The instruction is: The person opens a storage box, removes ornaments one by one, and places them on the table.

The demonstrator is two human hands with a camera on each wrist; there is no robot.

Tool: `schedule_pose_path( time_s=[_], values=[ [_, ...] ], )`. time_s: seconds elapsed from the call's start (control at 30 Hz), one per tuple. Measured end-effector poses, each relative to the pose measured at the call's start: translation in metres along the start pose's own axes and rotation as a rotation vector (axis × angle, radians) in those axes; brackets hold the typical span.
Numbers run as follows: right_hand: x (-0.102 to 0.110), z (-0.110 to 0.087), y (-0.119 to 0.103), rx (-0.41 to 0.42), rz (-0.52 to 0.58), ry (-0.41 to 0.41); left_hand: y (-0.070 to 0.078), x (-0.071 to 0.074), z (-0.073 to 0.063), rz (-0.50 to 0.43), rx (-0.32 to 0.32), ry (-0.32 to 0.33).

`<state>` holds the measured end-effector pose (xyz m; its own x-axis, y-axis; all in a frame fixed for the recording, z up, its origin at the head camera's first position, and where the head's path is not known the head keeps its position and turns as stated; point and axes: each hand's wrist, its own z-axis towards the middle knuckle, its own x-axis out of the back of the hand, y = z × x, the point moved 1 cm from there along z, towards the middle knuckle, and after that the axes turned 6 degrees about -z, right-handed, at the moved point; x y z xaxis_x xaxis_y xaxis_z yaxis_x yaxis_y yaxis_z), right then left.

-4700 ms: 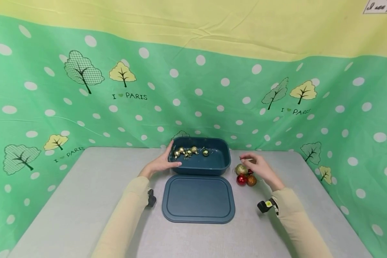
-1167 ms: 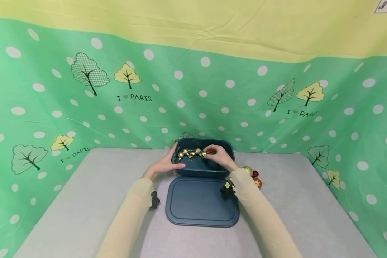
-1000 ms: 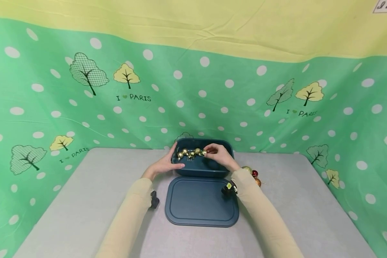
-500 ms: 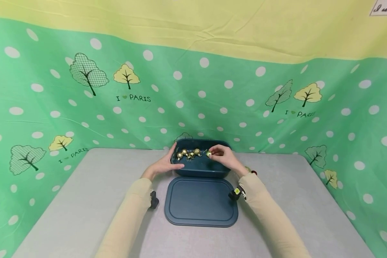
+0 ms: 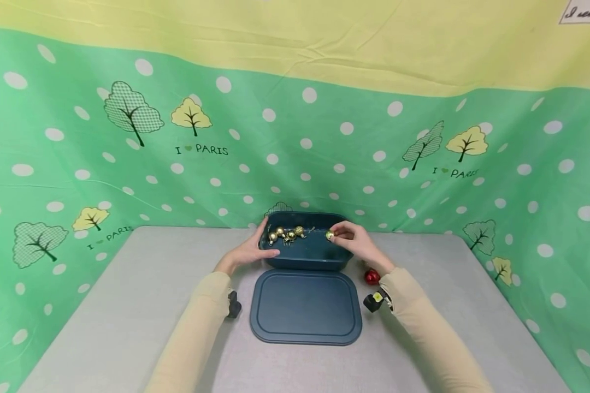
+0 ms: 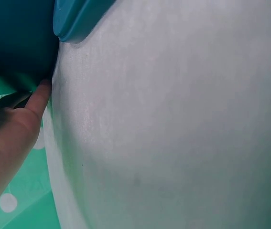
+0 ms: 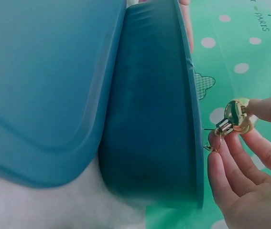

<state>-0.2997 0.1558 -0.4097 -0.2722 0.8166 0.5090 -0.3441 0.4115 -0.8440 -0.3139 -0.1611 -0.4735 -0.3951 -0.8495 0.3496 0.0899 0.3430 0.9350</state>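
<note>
At the far left, a green cloth with white dots [image 5: 10,125] hangs down, and it runs all along the back. Next comes the left hand [image 5: 246,252], at the left end of a dark blue box [image 5: 307,263] on the grey surface [image 5: 128,300]. Its grip is spread, with the thumb on the front wall and a finger along the side. Inside the box, little gold balls [image 5: 299,230] sit in a bunch toward the left. The flat blue lid [image 5: 306,307] lies just in front of the box. Over the box's right end, the right hand [image 5: 358,240] has its grip pinching a small gold ball [image 5: 330,235]. Farther right, a shiny red ball [image 5: 372,277] sits on the surface, near the right wrist.
</note>
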Motion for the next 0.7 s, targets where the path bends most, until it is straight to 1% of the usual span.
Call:
schedule_pose_path(
  time_s=[0.07,0.1,0.43,0.7],
  values=[
    [0.003,-0.003,0.001,-0.008,-0.006,-0.002,0.000,0.000,0.000,-0.001,-0.005,-0.001],
    [0.004,-0.003,0.006,-0.004,-0.018,0.005,0.001,0.000,-0.001,-0.001,-0.006,-0.002],
    [0.023,-0.025,0.003,-0.018,-0.079,0.010,0.000,0.000,-0.001,0.005,-0.039,-0.008],
    [0.036,-0.042,0.014,-0.041,-0.085,0.008,0.001,0.000,-0.001,0.004,-0.009,-0.004]
  ],
)
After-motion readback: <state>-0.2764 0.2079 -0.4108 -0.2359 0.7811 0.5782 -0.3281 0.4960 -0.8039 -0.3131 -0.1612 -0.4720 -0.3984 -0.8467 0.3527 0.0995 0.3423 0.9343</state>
